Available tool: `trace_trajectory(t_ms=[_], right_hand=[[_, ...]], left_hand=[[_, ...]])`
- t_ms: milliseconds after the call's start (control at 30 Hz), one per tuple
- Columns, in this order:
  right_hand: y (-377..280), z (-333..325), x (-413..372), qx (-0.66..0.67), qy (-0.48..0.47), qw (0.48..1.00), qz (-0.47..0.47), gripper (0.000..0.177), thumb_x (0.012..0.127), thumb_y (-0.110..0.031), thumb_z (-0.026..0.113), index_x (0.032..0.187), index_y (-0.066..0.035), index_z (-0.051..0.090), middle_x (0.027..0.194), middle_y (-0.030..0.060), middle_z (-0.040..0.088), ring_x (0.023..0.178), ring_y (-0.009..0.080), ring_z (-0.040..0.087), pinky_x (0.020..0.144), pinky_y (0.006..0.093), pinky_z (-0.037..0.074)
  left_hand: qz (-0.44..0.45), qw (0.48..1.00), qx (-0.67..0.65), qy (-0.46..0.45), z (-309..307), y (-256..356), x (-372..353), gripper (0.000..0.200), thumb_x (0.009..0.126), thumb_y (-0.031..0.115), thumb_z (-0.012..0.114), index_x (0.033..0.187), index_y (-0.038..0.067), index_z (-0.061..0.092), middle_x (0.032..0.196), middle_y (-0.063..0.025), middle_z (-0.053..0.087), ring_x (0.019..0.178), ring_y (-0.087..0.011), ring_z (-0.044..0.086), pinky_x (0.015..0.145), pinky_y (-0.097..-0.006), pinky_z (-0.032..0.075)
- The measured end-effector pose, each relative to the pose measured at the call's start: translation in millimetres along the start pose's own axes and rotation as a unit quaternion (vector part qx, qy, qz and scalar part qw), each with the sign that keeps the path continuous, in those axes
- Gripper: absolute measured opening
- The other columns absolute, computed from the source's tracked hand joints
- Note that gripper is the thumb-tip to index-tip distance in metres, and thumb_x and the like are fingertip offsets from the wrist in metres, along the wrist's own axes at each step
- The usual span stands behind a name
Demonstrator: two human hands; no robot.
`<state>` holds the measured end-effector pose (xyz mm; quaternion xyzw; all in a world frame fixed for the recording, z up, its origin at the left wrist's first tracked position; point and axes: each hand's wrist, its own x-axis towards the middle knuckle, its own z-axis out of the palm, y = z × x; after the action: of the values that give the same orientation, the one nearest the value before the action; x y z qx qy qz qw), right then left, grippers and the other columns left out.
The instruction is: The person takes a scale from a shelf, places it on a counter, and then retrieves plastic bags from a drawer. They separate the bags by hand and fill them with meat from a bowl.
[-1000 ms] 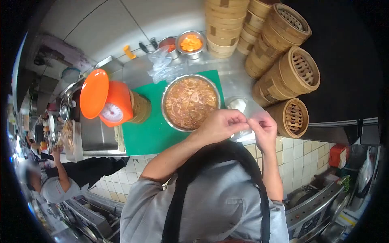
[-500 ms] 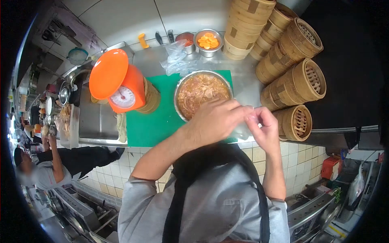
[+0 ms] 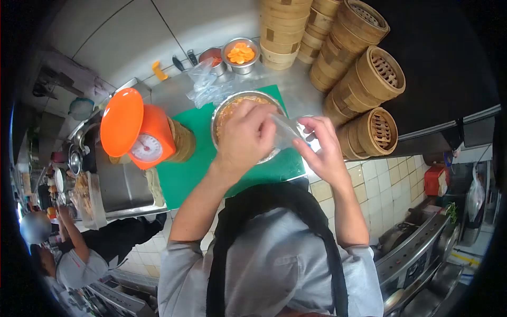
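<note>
A clear plastic bag (image 3: 284,130) is stretched between my two hands. My left hand (image 3: 243,136), over the steel bowl (image 3: 214,124), pinches one side of it between thumb and fingers. On the other side, my right hand (image 3: 323,150) has its thumb and fingertips on the plastic, the fingers curled. Below my left hand the bowl holds a brownish meat mixture (image 3: 237,104), now largely covered by that hand. The bowl stands on a green cutting board (image 3: 195,171).
An orange kitchen scale (image 3: 157,134) rests on a bamboo steamer (image 3: 182,140) at left. Crumpled plastic bags (image 3: 208,87), a bowl of carrot slices (image 3: 240,53) and tall bamboo steamer stacks (image 3: 364,79) line the back and right. Another person (image 3: 79,264) stands at far left.
My hands have moved apart, spreading the bag between them, and my left hand now covers more of the bowl. The whole view has shifted and turned slightly.
</note>
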<state>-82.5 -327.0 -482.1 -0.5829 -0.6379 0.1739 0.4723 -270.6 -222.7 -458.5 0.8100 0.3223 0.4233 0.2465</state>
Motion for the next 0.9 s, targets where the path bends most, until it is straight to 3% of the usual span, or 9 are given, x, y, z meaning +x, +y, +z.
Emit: trace_trajectory(t_ms=[67, 267, 433, 567, 600, 700, 867, 900], right_hand=[[-0.2, 2.6, -0.9, -0.001, 0.006, 1.000, -0.003, 0.043, 0.088, -0.008, 0.076, 0.127, -0.003, 0.061, 0.111, 0.0108, 0.056, 0.096, 0.0214, 0.056, 0.080, 0.0316, 0.050], [-5.1, 5.1, 1.4, -0.039, 0.043, 0.998, 0.007, 0.041, 0.088, -0.006, 0.075, 0.126, -0.002, 0.062, 0.113, 0.0115, 0.057, 0.097, 0.0223, 0.058, 0.080, 0.0315, 0.052], [3.2, -1.6, 0.7, -0.055, 0.104, 0.993, 0.021, 0.038, 0.088, -0.004, 0.074, 0.124, -0.002, 0.063, 0.112, 0.0117, 0.057, 0.094, 0.0207, 0.059, 0.074, 0.0305, 0.054], [10.2, 10.0, -4.9, 0.040, 0.104, 0.985, 0.132, 0.032, 0.093, -0.005, 0.069, 0.125, -0.001, 0.063, 0.106, 0.0105, 0.061, 0.096, 0.0180, 0.061, 0.077, 0.0302, 0.056], [13.2, 14.0, -7.0, 0.137, 0.090, 0.968, 0.189, 0.032, 0.100, -0.010, 0.063, 0.131, -0.001, 0.060, 0.107, 0.0088, 0.063, 0.097, 0.0159, 0.062, 0.081, 0.0313, 0.057], [4.4, 21.1, -7.3, 0.387, 0.081, 0.884, 0.248, 0.042, 0.104, -0.016, 0.060, 0.142, -0.001, 0.051, 0.106, 0.0063, 0.063, 0.097, 0.0142, 0.062, 0.084, 0.0310, 0.057], [-2.6, 27.7, -8.9, 0.588, -0.010, 0.768, 0.253, 0.055, 0.105, -0.023, 0.060, 0.152, -0.001, 0.040, 0.093, 0.0013, 0.060, 0.089, 0.0117, 0.060, 0.077, 0.0276, 0.053], [-1.2, 28.9, -8.8, 0.626, -0.023, 0.739, 0.248, 0.057, 0.104, -0.024, 0.060, 0.152, -0.001, 0.040, 0.090, 0.0002, 0.059, 0.087, 0.0111, 0.059, 0.076, 0.0265, 0.052]], left_hand=[[-0.037, 0.999, -0.030, 0.002, 0.2, -4.7, -1.1, 0.015, 0.088, 0.003, 0.071, 0.102, 0.003, 0.074, 0.088, -0.0095, 0.063, 0.064, -0.0159, 0.063, 0.059, -0.0277, 0.052], [0.110, 0.994, -0.002, -0.012, -10.2, 13.1, -5.4, 0.024, 0.082, 0.000, 0.076, 0.106, 0.005, 0.074, 0.089, -0.0081, 0.063, 0.065, -0.0181, 0.064, 0.058, -0.0301, 0.053], [0.168, 0.985, 0.041, -0.020, -14.6, 8.8, -12.5, 0.034, 0.077, -0.004, 0.077, 0.109, 0.006, 0.074, 0.090, -0.0071, 0.062, 0.071, -0.0200, 0.062, 0.062, -0.0330, 0.052], [0.212, 0.975, 0.060, -0.016, -3.2, -2.3, -18.1, 0.034, 0.075, -0.003, 0.077, 0.108, 0.006, 0.073, 0.093, -0.0075, 0.062, 0.078, -0.0243, 0.063, 0.069, -0.0376, 0.052], [0.194, 0.979, 0.061, -0.014, 2.4, -7.2, -20.1, 0.032, 0.076, -0.002, 0.076, 0.107, 0.006, 0.073, 0.094, -0.0078, 0.062, 0.079, -0.0255, 0.063, 0.070, -0.0388, 0.052], [0.138, 0.988, 0.067, -0.008, 20.3, -26.6, -28.5, 0.026, 0.080, 0.002, 0.075, 0.105, 0.005, 0.072, 0.095, -0.0091, 0.063, 0.082, -0.0291, 0.064, 0.072, -0.0416, 0.052], [0.019, 0.993, 0.107, -0.047, 26.3, -49.8, -20.6, 0.012, 0.093, 0.009, 0.066, 0.103, 0.005, 0.070, 0.097, -0.0133, 0.066, 0.088, -0.0276, 0.067, 0.076, -0.0405, 0.054], [-0.041, 0.997, 0.031, -0.061, 25.5, -50.5, -19.9, 0.012, 0.095, 0.010, 0.064, 0.105, 0.004, 0.069, 0.099, -0.0132, 0.067, 0.089, -0.0254, 0.067, 0.077, -0.0389, 0.054]])
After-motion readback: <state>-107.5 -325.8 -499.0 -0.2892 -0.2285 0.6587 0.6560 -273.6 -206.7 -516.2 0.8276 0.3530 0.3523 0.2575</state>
